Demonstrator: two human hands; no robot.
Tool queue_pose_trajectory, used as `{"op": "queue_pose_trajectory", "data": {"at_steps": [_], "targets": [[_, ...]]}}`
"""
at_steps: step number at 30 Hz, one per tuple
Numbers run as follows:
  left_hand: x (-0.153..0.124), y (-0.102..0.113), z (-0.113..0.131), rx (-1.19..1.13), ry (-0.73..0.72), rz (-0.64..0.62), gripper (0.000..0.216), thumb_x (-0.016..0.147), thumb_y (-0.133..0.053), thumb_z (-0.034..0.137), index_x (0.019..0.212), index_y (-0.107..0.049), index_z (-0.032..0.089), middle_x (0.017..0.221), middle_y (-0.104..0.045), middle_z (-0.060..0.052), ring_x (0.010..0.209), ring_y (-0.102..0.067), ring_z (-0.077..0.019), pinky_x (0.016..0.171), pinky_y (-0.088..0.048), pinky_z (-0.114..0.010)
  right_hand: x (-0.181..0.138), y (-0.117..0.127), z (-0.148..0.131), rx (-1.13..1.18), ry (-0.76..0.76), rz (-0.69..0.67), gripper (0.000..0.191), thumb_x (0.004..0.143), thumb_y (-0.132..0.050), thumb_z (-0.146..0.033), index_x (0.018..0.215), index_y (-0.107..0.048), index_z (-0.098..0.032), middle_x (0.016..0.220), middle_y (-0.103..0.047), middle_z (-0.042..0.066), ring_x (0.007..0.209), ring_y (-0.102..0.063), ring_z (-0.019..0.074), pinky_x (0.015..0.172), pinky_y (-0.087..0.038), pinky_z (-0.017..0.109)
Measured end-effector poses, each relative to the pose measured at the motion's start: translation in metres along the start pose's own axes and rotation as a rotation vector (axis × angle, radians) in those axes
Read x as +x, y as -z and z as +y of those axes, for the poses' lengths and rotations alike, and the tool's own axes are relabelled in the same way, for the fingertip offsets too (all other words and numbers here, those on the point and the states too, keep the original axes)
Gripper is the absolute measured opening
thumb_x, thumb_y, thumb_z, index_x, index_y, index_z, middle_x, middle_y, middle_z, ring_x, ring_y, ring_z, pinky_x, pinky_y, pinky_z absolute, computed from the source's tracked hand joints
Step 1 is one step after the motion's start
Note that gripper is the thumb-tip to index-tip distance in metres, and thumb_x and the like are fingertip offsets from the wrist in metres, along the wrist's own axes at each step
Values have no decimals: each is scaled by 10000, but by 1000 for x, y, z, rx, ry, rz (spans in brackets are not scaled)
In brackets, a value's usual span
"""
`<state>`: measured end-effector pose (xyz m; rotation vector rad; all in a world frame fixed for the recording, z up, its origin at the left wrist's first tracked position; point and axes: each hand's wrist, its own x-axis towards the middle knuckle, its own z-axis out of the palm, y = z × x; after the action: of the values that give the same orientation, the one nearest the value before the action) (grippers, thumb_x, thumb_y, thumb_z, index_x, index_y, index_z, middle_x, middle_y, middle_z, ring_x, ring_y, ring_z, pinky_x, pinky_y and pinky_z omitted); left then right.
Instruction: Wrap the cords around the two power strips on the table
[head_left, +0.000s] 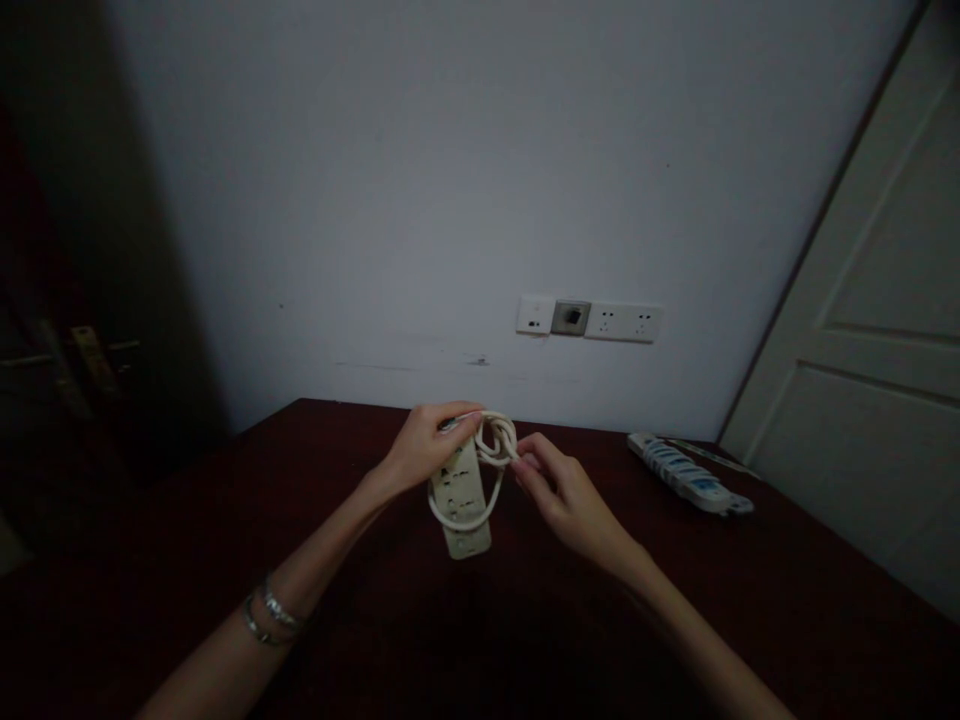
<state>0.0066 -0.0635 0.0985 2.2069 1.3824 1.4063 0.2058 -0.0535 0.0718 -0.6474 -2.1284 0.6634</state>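
Note:
A white power strip (463,492) is held tilted above the dark red table, its socket face towards me. My left hand (429,440) grips its upper end, thumb across the front. The strip's white cord (496,436) is looped at the top right of the strip, and one loop hangs down over the sockets. My right hand (559,487) pinches the cord at the right side of the loops, fingers closed on it. The cord's plug cannot be made out.
On the right of the table (360,620) lies another white strip-like thing (690,474), wrapped or banded along its length. A thin pale strip (712,455) lies behind it. Wall sockets (621,322) sit on the wall behind the table. A white door (862,330) stands at the right.

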Motion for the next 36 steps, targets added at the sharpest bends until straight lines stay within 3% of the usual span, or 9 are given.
{"op": "queue_pose_trajectory", "data": {"at_steps": [7, 14, 17, 20, 23, 26, 31, 33, 36], "targets": [[-2, 8, 0, -38, -149, -50, 281, 846, -515, 285, 1029, -674, 141, 1032, -685, -91, 927, -647, -169, 833, -497, -286, -1, 4, -2, -106, 6, -34, 117, 901, -394, -259, 890, -475, -176, 656, -497, -17, 561, -426, 104, 546, -307, 221], [-12, 2, 19, 79, -307, -203, 293, 852, -501, 244, 1095, -650, 178, 995, -698, -90, 796, -672, -156, 722, -507, -254, 2, 10, 9, -190, 57, -25, 185, 912, -376, -273, 863, -528, -179, 810, -606, 49, 714, -555, 156, 662, -377, 265], [-13, -4, 21, 60, -260, -216, 303, 854, -493, 257, 1108, -644, 185, 1020, -690, -88, 815, -669, -164, 739, -502, -264, 4, 12, 9, -223, 36, -4, 240, 915, -380, -312, 807, -550, -181, 749, -613, 42, 657, -554, 149, 631, -378, 262], [-12, -5, 20, -35, -175, -152, 301, 850, -500, 280, 1083, -658, 174, 1047, -679, -93, 867, -657, -171, 771, -498, -269, 5, 17, 7, -241, -92, 134, 268, 855, -482, -435, 769, -502, -182, 612, -559, 10, 527, -492, 124, 517, -343, 239], [-12, -3, 24, -125, -92, -156, 302, 842, -512, 294, 1060, -669, 157, 1008, -693, -91, 840, -654, -166, 730, -504, -257, 4, 23, 7, -278, -168, 240, 397, 765, -564, -542, 880, -457, -177, 578, -501, -23, 494, -456, 118, 477, -330, 234], [-13, -2, 29, -167, -44, -165, 295, 828, -530, 304, 1020, -687, 143, 946, -709, -89, 782, -649, -160, 679, -501, -248, 3, 26, 8, -291, -145, 221, 457, 769, -550, -557, 996, -466, -168, 680, -522, -2, 553, -478, 123, 520, -365, 247], [-12, -4, 28, -281, 60, -146, 297, 821, -534, 338, 952, -707, 135, 871, -714, -84, 720, -632, -152, 630, -489, -246, 2, 18, 2, -201, -148, 199, 337, 806, -521, -510, 869, -489, -180, 707, -501, 4, 592, -472, 113, 524, -367, 240], [-10, -4, 24, -332, 92, -113, 306, 818, -530, 358, 919, -711, 133, 832, -710, -80, 697, -624, -147, 622, -486, -246, 2, 17, -1, -67, -216, 181, 355, 782, -545, -523, 862, -456, -188, 693, -480, -12, 537, -450, 96, 454, -346, 219], [-6, -1, 19, -371, 158, -30, 330, 797, -536, 393, 847, -712, 119, 711, -688, -67, 606, -594, -133, 549, -461, -229, 1, 23, -5, 249, -343, 9, 396, 746, -591, -519, 885, -399, -202, 671, -479, -41, 459, -443, 73, 390, -334, 192]]}}
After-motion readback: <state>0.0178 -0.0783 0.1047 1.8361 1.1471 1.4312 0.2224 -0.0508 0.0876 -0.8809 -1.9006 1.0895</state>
